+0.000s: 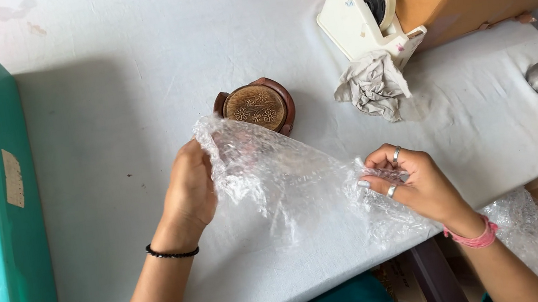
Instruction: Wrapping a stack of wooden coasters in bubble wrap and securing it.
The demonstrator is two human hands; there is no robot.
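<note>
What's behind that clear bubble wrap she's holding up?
A round carved wooden coaster holder stands behind the clear bubble wrap sheet; its top shows, its lower front edge is covered.

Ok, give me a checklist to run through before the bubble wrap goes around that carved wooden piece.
1. Left hand grips the bubble wrap edge: ok.
2. Right hand pinches the opposite edge: ok.
3. Sheet spread flat: not ok, it is crumpled between the hands.
4. Round carved wooden piece free on the white table: ok, though the sheet overlaps its near rim.
5. Tape dispenser close by: ok.
6. Sheet big enough to cover it: cannot tell.
</note>
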